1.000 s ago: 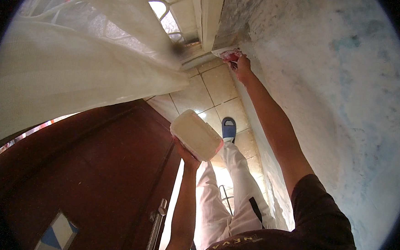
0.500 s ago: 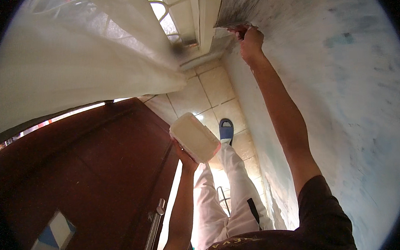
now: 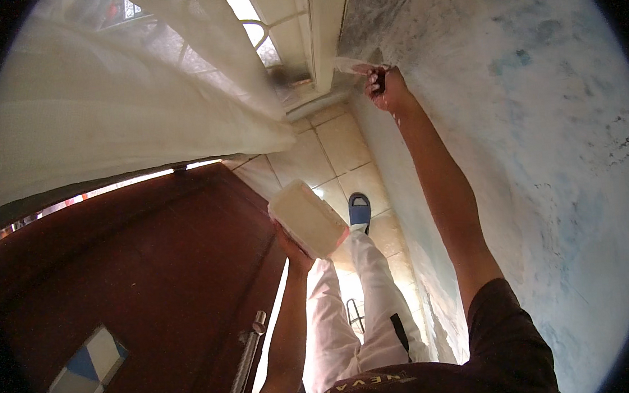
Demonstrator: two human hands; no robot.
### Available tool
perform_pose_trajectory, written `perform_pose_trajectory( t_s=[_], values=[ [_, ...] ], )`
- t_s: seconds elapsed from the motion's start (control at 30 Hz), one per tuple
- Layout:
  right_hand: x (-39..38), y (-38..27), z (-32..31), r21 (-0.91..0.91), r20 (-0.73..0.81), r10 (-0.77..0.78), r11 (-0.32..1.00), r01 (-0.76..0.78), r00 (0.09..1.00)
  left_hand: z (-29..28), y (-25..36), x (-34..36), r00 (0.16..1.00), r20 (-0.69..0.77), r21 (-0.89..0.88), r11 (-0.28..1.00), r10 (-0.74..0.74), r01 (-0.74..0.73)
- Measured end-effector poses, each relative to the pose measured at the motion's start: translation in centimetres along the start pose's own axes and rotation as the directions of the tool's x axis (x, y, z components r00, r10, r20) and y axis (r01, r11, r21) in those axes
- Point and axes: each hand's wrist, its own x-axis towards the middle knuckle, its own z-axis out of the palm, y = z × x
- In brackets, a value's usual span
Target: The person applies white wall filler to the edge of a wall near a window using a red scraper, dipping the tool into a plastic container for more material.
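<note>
Right hand (image 3: 389, 91): pale-smeared fingers curl tight around a blurred scraper (image 3: 355, 66), apparently for firm control beside the wall (image 3: 514, 155); contact is unclear. Left hand (image 3: 295, 251): part-hidden fingers clasp a cream rectangular tub (image 3: 307, 217), seemingly steadying it above the tiled floor (image 3: 305, 161).

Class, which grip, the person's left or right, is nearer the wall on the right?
Right. The right grip is close beside the wall, holding a scraper; the left grip is farther off, near the brown door, holding a pale boxy object.

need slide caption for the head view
Left hand holds a pale boxy object; right hand holds a blurred scraper near a patchy wall.
</note>
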Motion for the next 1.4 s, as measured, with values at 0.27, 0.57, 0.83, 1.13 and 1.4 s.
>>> perform_pose_trajectory(
  t_s=[0.27,0.57,0.83,1.13,1.4],
  values=[
    [2.9,-3.0,2.5,0.316,0.163,-0.035,0.949,-0.019,0.986,-0.7,0.3,-0.2,1.000,0.003,0.001,1.000,-0.004,0.004],
    [-0.7,0.5,-0.4,0.176,0.160,-0.078,0.983,0.049,0.984,-0.6,0.4,-0.8,1.000,0.004,-0.008,1.000,0.009,-0.009],
    [4.0,-3.1,1.2,0.211,0.288,0.017,0.974,-0.081,0.957,0.4,0.2,-0.3,1.000,0.013,0.010,1.000,-0.005,0.005],
    [-0.4,1.9,0.7,0.262,-0.117,-0.257,0.924,0.279,0.959,0.6,0.8,-0.6,1.000,0.012,0.015,1.000,0.021,-0.021],
    [2.6,-2.0,4.0,0.162,0.169,-0.047,0.987,0.020,0.985,-0.2,0.4,0.1,1.000,0.012,0.001,1.000,0.007,-0.007]
  ],
)
